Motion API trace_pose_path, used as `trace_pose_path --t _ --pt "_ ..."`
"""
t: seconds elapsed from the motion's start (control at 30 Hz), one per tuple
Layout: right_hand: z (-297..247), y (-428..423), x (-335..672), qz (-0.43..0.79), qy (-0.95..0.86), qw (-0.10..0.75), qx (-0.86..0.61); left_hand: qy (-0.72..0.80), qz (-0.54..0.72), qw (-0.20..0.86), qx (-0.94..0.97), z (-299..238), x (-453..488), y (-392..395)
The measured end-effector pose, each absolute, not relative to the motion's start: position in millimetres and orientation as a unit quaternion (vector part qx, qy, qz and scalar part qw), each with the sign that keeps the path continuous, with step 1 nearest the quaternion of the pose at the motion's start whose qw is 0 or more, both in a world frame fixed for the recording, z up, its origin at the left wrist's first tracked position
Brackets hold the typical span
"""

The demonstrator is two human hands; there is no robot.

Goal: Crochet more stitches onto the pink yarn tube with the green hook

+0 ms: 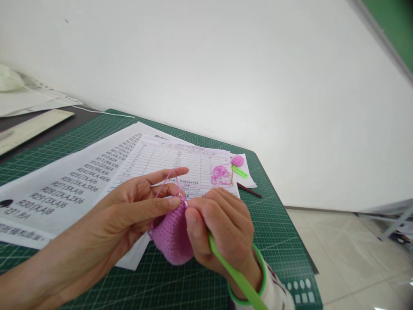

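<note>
A pink-purple crochet piece, cup-shaped with rows of stitches, hangs between my two hands. My left hand pinches its upper edge between thumb and fingers. Its index finger is stretched out, with pink yarn looped over it and running down to the stitches. My right hand is closed around a crochet hook with a green handle, which slants down to the right past the wrist. The hook's tip meets the top edge of the piece near my left thumb, and part of it is hidden by the fingers.
Printed pattern sheets lie on a green cutting mat. Loose pink yarn, a small pink ball and a bright green item rest on the papers. A ruler lies left; a white wall stands behind.
</note>
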State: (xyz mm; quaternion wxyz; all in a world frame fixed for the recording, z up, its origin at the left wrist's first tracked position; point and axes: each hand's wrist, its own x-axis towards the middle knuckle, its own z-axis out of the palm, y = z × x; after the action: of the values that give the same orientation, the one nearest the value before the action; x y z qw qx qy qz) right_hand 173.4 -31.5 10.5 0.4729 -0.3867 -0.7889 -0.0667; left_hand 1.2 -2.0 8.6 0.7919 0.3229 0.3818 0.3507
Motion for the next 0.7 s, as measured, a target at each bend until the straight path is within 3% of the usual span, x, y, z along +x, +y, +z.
trace_pose_path --t 0.37,0.7 --pt "12.8 -32.2 178.4 -0.076 -0.793 0.474 -0.376 0.395 0.352 0.755 0.386 15.1 4.0 -0.9" --pt "17.9 -32.3 181.0 -0.012 -0.798 0.489 -0.353 0.393 0.347 0.730 0.438 17.2 4.6 -4.2"
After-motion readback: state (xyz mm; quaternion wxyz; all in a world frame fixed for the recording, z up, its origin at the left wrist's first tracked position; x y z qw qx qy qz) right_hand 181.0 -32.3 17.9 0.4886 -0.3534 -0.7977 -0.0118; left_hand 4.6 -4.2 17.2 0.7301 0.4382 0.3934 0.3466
